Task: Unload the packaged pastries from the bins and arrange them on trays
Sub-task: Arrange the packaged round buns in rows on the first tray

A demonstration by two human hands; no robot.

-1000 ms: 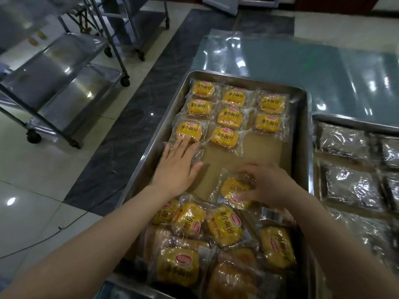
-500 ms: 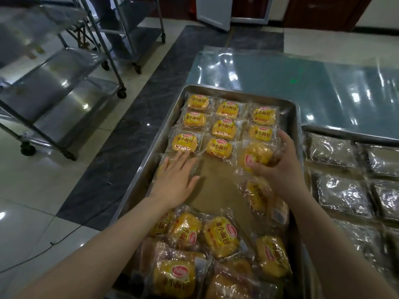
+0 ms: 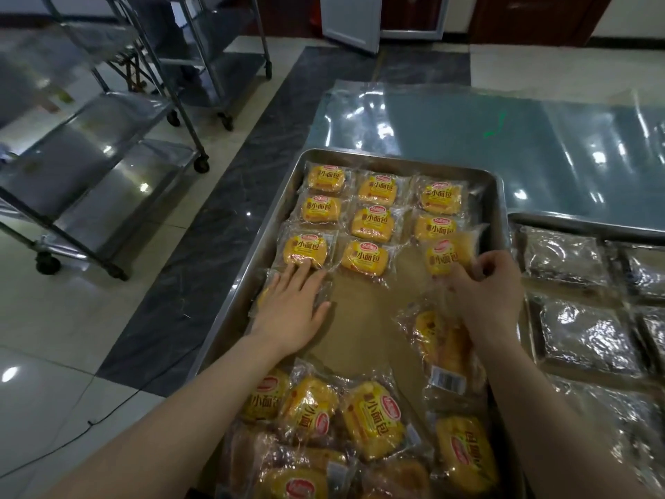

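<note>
left hand (image 3: 291, 311): flat, fingers straight, pressing a clear-wrapped yellow pastry packet (image 3: 262, 295) beneath its palm | right hand (image 3: 485, 289): fingertips pinching a second yellow rectangular plastic-wrapped pastry (image 3: 446, 259) just beyond its knuckles | rectangular steel tray (image 3: 396, 157): under both hands

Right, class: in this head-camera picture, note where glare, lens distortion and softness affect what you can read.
Head view: lights glare off the plastic sheet and the trolley shelves; head view: the clear wrappers on the right tray shine, hiding their contents; head view: the wide lens bends the trolley posts; head view: the near pastries at the bottom look dim and soft.
</note>
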